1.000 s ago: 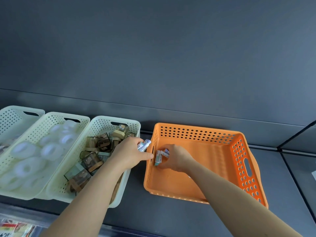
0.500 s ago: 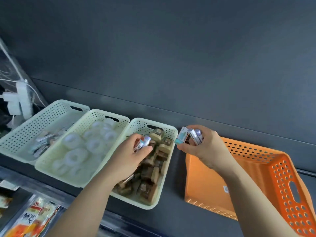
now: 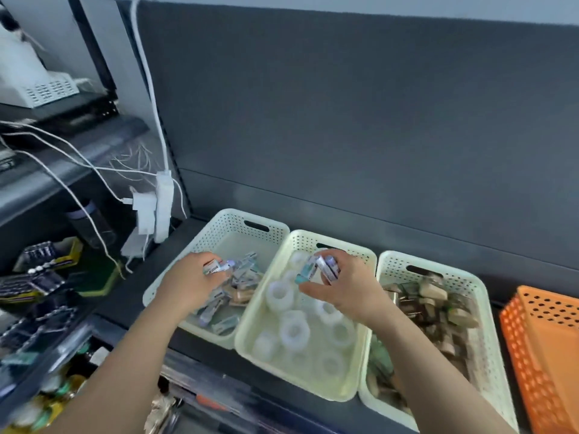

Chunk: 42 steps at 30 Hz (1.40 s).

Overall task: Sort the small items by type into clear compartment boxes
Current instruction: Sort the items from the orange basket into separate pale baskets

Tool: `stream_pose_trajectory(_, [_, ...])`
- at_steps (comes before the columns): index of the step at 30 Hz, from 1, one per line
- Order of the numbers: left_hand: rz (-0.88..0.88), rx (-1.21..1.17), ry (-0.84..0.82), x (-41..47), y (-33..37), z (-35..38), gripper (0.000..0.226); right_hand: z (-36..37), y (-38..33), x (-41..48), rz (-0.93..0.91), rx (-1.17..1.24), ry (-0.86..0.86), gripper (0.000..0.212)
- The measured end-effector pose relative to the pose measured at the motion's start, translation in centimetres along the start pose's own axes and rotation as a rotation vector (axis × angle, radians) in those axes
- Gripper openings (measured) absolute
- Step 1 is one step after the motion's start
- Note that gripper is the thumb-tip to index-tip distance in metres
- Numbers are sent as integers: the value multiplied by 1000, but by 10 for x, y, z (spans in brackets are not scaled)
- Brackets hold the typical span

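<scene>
Head view: dark grey shelf [image 3: 138, 311], grey back panel [image 3: 344, 120]. Three cream perforated baskets side by side: left basket [image 3: 238, 215], middle basket [image 3: 347, 243], right basket [image 3: 445, 264]. Orange basket [image 3: 539, 355] at far right. White power strip [image 3: 164, 202] with cables hangs at left.

Left hand [image 3: 188, 283] over left basket, fingers curled round small packets [image 3: 216, 266], just above loose packet pile [image 3: 246, 278] inside. Right hand [image 3: 347, 286] over middle basket of tape rolls [image 3: 294, 330], pinching packet bunch [image 3: 322, 267]. Hands apart.
</scene>
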<state>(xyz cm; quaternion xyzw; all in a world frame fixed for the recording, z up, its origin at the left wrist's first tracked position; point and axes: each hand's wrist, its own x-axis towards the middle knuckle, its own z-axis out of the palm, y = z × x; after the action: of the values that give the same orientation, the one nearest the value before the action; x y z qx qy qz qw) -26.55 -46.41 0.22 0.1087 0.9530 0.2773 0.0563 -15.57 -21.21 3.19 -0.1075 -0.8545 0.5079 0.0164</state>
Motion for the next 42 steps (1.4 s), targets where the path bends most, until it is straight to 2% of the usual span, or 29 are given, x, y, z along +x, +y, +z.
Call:
stream_pose_trajectory(3, [14,124,-88,24,-28,-1,32,39,-13,20,38,-86,29,36])
stream_pose_trajectory(6, [48,196,-199,34,-42,5,27,64,-23,33,63,-110,16,37])
stream_pose_trajectory(8, [66,178,-246,36,-48,6,27,74,-31,43,80,-173,2,36])
stream_pose_trajectory(11, [98,130,-265,39,-56,2,40,88,-39,60,104,-315,-17,38])
stream_pose_trajectory(15, [167,149,-163,35,-61,-3,30,107,-44,84,80,-509,-86,32])
stream_pose_trajectory(19, [265,138,-40,28,-69,-9,26,124,-46,102,-10,-742,-153,36])
stream_pose_trajectory(24, [335,105,38,25,-78,-14,20,137,-35,114,-9,-876,-203,45])
stream_pose_trajectory(27, [368,127,68,24,-79,-16,19,138,-28,110,-4,-868,-180,61])
stream_pose_trajectory(34, [490,312,65,23,-67,-17,13,118,-41,59,-20,-739,-26,49])
stream_pose_trajectory(36, [528,293,77,17,-57,-17,11,106,-44,35,-8,-702,12,53])
stream_pose_trajectory(38, [574,239,63,4,-41,-16,19,93,-43,8,22,-674,53,54])
stream_pose_trajectory(42, [650,130,-57,-32,-17,-7,34,69,-32,-52,86,-634,117,52])
